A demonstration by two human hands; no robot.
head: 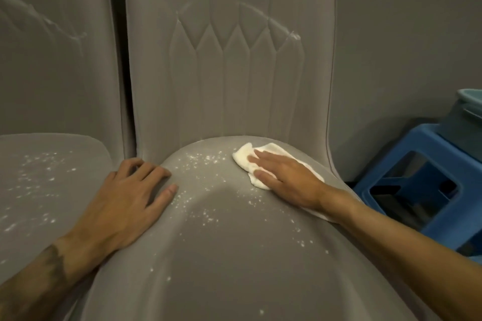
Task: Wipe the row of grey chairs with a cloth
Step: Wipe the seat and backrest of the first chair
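In the middle of the frame stands a grey chair (234, 229), its seat running from the bottom edge up to the backrest (229, 73), which fills the upper centre. White specks (206, 157) lie scattered over the seat, mostly in its upper and middle part; the lower centre of the seat is more bare. The right hand (284, 173) lies flat on a white cloth (246, 157) at the back right of the seat, just below the line where seat and backrest meet. Its fingers are stretched out and press the cloth down, they do not close around it. The cloth is crumpled; its long axis runs from upper left to lower right, and part of it is hidden under the palm.

The left hand (127, 200) rests on the left edge of the seat, fingers spread and relaxed, holding nothing. Just beside it, on the left of the frame, is a second grey chair (47, 177), also with white specks, and only a narrow dark gap separates the two backrests.

On the right edge of the frame a blue plastic stool (407, 182) stands near the seat's right rim, with a teal container (464, 117) on top. I cannot see any writing or label.
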